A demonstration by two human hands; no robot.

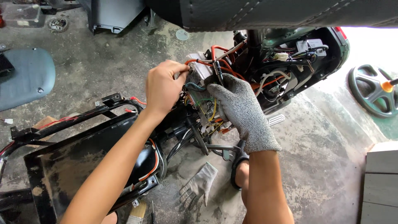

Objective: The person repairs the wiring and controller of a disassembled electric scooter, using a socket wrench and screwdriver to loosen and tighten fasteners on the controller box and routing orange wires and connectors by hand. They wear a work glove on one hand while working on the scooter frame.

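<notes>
Stained concrete floor (315, 166) lies under a stripped scooter (282, 66), with a spare grey glove (199, 184) and a brush (137, 211) dropped near the person's feet and a wheel (373, 91) off to the right. From the head view, the bare left hand (163, 89) pinches the end of an orange wire (195, 63) between thumb and fingertips, fingers narrow and bunched at the top of the wiring bundle (207, 103) behind the black frame (83, 141). The gloved right hand (238, 108) is closed around a black connector (219, 76) on the same orange wires, fingers curled upward; what lies under its palm is hidden. These wires look light, limp and springy, probably slick on their insulation and easily pulled from their terminals, so a grip at the stiffer connector or close to the wire's end seems safer than mid-length. Their long axis loops up from the bundle and arches rightward toward the scooter's rear housing, free ends pointing left toward the bare hand.
</notes>
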